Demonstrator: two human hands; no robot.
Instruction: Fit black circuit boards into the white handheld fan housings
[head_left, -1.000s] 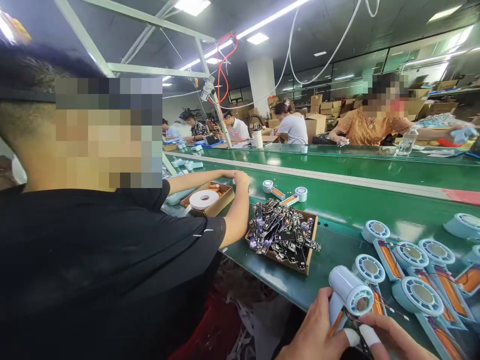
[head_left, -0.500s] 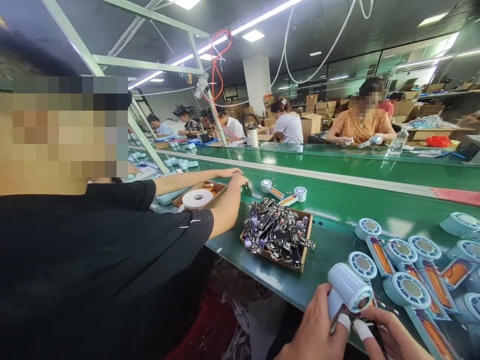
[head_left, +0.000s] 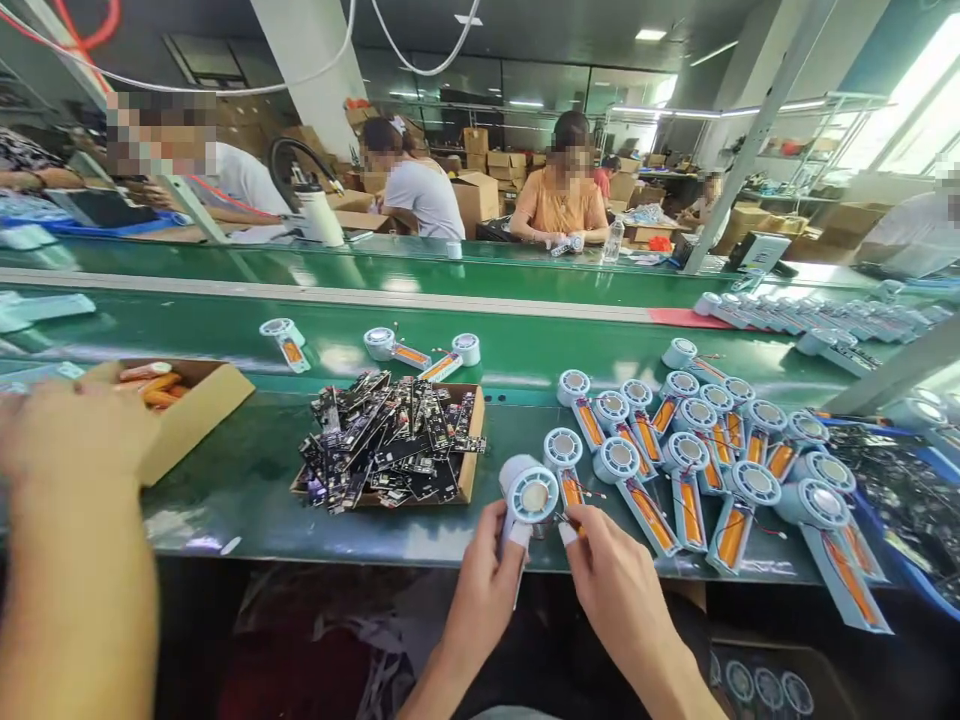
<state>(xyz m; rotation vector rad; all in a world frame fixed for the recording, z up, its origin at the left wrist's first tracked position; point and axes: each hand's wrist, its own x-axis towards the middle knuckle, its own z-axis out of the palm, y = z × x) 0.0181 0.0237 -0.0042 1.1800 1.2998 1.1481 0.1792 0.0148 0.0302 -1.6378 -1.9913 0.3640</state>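
Observation:
My left hand (head_left: 480, 572) is closed around a light blue handheld fan housing (head_left: 534, 497), with its round slotted head tilted up toward me. Just right of it, my right hand (head_left: 615, 575) pinches something small and dark by the housing; what it is I cannot make out. White wrapping covers both thumb tips. Left of my hands, a shallow cardboard box (head_left: 478, 447) holds a heap of black circuit boards (head_left: 397, 440). Rows of similar fan housings (head_left: 620, 458) lie to the right, with orange battery cells in their open handles and thin wires sticking out.
A co-worker's blurred arm (head_left: 82, 560) reaches in from the left beside a carton (head_left: 199, 415) of orange cells. Several fan pieces lie on the green belt (head_left: 525, 350). A blue bin (head_left: 919, 580) of dark parts stands at the right. Other people sit across the line.
My view has swung right, bringing both hands toward the middle of the picture. The fan housing in my left hand now faces up toward me. The co-worker's body has left the view.

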